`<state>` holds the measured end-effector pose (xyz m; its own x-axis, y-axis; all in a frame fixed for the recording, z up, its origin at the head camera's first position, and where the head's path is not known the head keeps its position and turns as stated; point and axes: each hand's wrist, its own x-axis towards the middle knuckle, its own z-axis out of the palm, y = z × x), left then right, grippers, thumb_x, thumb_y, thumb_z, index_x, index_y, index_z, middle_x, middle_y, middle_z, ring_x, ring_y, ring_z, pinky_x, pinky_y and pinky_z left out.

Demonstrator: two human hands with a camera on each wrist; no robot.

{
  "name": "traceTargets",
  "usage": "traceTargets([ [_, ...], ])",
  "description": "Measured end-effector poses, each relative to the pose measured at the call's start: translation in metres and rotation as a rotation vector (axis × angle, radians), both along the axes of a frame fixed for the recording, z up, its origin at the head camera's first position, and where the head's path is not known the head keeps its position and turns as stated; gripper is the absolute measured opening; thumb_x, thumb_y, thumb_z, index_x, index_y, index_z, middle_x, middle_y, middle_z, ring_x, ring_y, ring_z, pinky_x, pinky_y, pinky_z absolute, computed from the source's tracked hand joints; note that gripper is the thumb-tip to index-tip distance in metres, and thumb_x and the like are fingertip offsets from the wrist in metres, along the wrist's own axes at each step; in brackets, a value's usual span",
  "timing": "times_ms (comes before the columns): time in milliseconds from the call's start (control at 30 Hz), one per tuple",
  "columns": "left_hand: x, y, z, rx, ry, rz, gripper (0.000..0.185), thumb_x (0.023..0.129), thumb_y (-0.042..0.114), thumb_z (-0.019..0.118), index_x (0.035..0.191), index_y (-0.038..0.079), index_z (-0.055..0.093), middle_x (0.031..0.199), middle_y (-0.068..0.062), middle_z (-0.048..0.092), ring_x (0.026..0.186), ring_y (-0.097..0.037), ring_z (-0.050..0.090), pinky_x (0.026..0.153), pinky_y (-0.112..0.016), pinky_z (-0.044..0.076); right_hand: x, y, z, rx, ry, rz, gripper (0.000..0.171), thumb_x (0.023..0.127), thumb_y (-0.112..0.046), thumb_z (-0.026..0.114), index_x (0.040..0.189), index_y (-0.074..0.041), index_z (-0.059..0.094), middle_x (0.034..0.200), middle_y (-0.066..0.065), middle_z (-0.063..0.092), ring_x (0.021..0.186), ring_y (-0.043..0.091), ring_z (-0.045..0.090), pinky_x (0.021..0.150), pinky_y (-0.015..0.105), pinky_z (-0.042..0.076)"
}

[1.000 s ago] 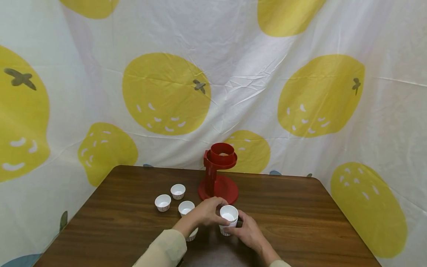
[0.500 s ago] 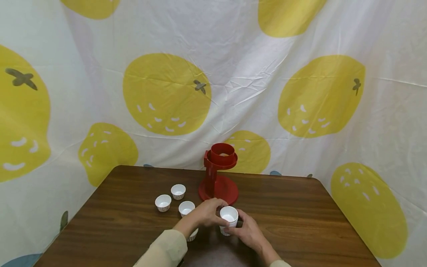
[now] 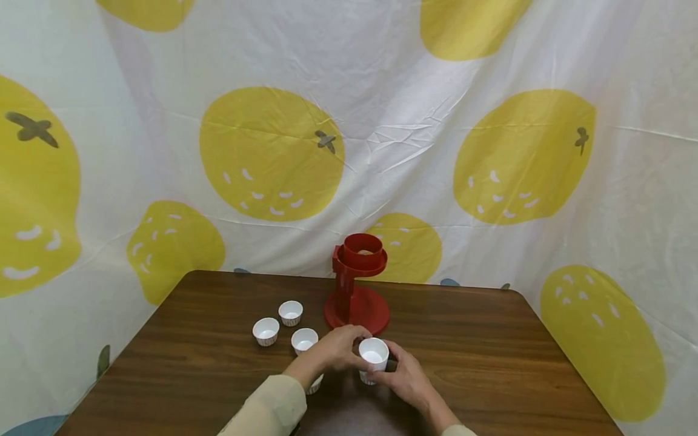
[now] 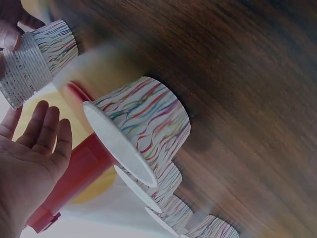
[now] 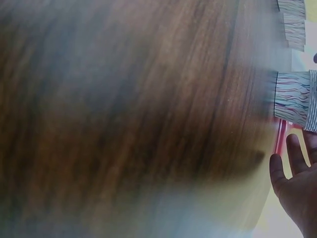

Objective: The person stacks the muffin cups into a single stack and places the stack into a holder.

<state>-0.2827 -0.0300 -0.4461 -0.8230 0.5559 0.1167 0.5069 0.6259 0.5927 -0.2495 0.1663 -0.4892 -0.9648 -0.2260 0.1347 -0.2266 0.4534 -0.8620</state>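
A stack of nested white paper baking cups, striped with colored wavy lines, stands upright on the table between both hands. My left hand grips its left side with thumb and index finger. On the right side, my right hand holds it between thumb and fingers. In the left wrist view, the stack shows many tightly packed rims above the bottom cup's wall, and the other fingers of my left hand spread away from it. The other fingers of my right hand are likewise apart from the stack.
Several single baking cups stand upright on the left of the brown wooden table, one partly behind my left forearm. A red stand with a ring-shaped holder rises behind the stack. A lemon-print cloth hangs behind the table.
The top cup sits slightly lower in the stack, its rim closer to the ones beneath. Both hands keep almost the same place around it.
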Motion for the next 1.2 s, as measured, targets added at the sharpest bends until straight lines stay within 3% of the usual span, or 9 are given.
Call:
traceTargets([
  [267, 0.002, -0.001, 0.000, -0.037, 0.043, 0.000, 0.050, 0.071, 0.028, 0.090, 0.111, 0.010, 0.066, 0.099, 0.003, 0.062, 0.094, -0.012, 0.057, 0.087, -0.032, 0.048, 0.000, 0.000, 0.000, -0.006, 0.026, 0.006, 0.068, 0.072, -0.019, 0.089, 0.131, -0.005, 0.059, 0.118, 0.007, 0.065, 0.112, 0.028, 0.056, 0.096, 0.050, 0.040],
  [567, 0.002, -0.005, 0.002, -0.025, 0.078, -0.018, 0.053, 0.071, 0.030, 0.089, 0.113, 0.009, 0.066, 0.100, 0.001, 0.063, 0.094, -0.012, 0.057, 0.086, -0.031, 0.048, 0.000, 0.000, -0.001, 0.009, -0.007, -0.015, 0.071, 0.073, -0.027, 0.089, 0.133, -0.005, 0.058, 0.118, 0.006, 0.065, 0.110, 0.026, 0.057, 0.094, 0.049, 0.042],
  [933, 0.001, -0.017, 0.002, -0.023, 0.092, -0.037, 0.059, 0.073, 0.026, 0.088, 0.122, 0.004, 0.063, 0.115, -0.010, 0.065, 0.108, -0.025, 0.060, 0.096, -0.037, 0.047, 0.001, -0.003, 0.006, -0.010, -0.009, -0.018, 0.070, 0.077, -0.027, 0.086, 0.138, -0.008, 0.055, 0.122, 0.008, 0.064, 0.110, 0.025, 0.058, 0.089, 0.044, 0.045],
  [1200, 0.004, -0.031, 0.005, 0.001, 0.066, -0.011, 0.065, 0.074, 0.026, 0.087, 0.127, 0.002, 0.060, 0.119, -0.015, 0.064, 0.111, -0.031, 0.059, 0.098, -0.043, 0.046, 0.001, -0.004, 0.008, -0.029, -0.027, -0.009, 0.071, 0.080, -0.025, 0.084, 0.140, -0.007, 0.053, 0.125, 0.011, 0.062, 0.109, 0.027, 0.059, 0.088, 0.045, 0.047],
])
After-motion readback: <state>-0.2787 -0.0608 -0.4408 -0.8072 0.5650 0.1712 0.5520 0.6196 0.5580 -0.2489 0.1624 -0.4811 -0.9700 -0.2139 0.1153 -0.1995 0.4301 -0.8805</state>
